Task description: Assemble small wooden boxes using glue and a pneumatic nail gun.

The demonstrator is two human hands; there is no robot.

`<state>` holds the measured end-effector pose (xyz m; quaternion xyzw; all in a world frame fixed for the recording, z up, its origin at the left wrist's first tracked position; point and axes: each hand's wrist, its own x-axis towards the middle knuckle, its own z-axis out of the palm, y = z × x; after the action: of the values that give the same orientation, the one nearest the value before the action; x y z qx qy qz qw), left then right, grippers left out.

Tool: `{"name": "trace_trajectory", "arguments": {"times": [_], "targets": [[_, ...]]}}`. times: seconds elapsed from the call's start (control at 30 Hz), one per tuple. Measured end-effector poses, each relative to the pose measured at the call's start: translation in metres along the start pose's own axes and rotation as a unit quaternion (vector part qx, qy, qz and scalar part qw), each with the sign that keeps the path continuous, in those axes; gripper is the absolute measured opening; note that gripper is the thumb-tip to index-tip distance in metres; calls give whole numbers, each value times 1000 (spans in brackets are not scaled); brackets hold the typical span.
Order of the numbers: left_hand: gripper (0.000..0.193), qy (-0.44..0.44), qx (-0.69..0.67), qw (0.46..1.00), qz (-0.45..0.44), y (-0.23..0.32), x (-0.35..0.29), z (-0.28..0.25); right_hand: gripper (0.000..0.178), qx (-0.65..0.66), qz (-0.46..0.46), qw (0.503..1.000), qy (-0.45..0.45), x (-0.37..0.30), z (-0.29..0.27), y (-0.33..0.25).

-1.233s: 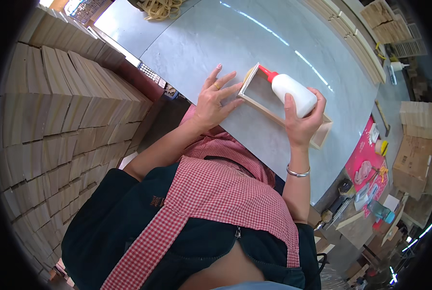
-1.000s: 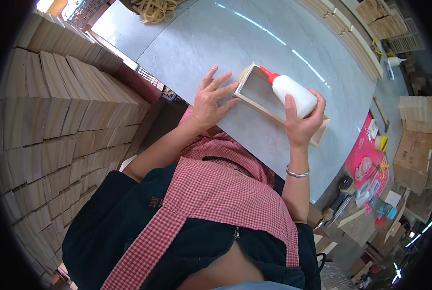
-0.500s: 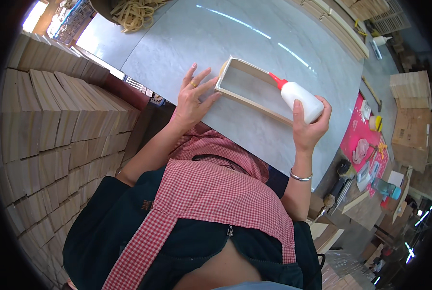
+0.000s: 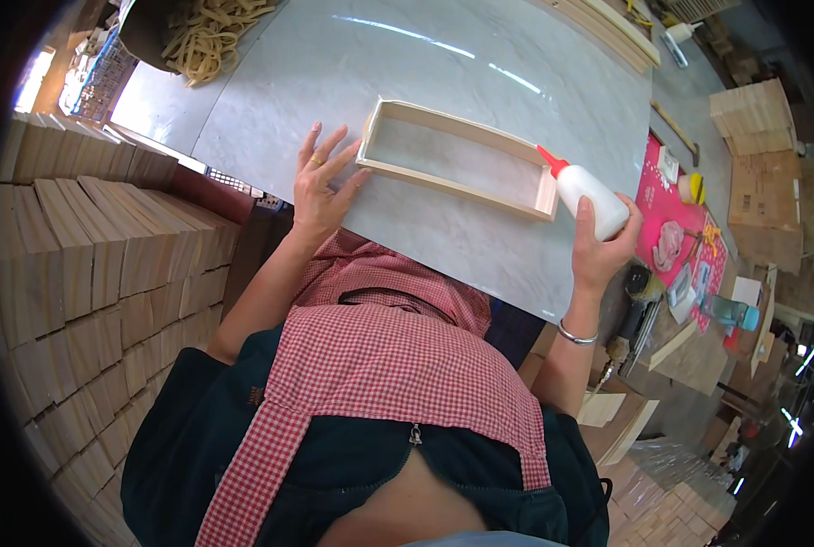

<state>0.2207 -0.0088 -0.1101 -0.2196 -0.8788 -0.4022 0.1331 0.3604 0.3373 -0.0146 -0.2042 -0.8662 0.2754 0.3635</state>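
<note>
A long, narrow wooden frame (image 4: pixel 453 187) lies on the grey marbled table (image 4: pixel 279 118), its middle showing the tabletop. My left hand (image 4: pixel 323 187) rests at the frame's left end, fingers spread, fingertips touching or very near its corner. In my right hand (image 4: pixel 607 232) is a white squeeze glue bottle (image 4: pixel 591 199) with a red nozzle (image 4: pixel 551 161). The bottle is tilted, and its tip points at the far corner of the frame's right end. Whether glue is coming out cannot be seen.
A bin of rubber bands (image 4: pixel 211 41) stands at the far left. Stacked wooden boards (image 4: pixel 70 228) rise along my left side. Wooden strips (image 4: pixel 607 32) lie at the table's far edge. To the right are a hammer (image 4: pixel 676 128), yellow tape (image 4: pixel 696 189) and a power drill (image 4: pixel 642 292).
My right hand has moved the bottle right, from over the frame's far side to its right end, which now shows. The whole view has shifted slightly.
</note>
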Motion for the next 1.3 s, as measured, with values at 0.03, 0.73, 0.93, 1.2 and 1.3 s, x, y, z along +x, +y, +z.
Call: {"name": "trace_trajectory", "arguments": {"times": [0.03, 0.73, 0.93, 1.2, 1.3], "targets": [[42, 1, 3, 1000, 2, 0, 0, 0, 44, -6, 1, 1000, 5, 0, -3, 3], [43, 12, -2, 1000, 16, -6, 1, 6, 47, -39, 39, 998, 9, -45, -62, 0], [37, 12, 20, 999, 29, -16, -2, 2, 47, -14, 69, 997, -5, -63, -58, -17], [36, 17, -7, 1000, 10, -6, -3, 6, 47, 229, 67, 965, -105, -73, 42, -92], [36, 20, -10, 1000, 8, -5, -2, 5, 48, 249, 33, 960, -125, -72, 67, -106]]}}
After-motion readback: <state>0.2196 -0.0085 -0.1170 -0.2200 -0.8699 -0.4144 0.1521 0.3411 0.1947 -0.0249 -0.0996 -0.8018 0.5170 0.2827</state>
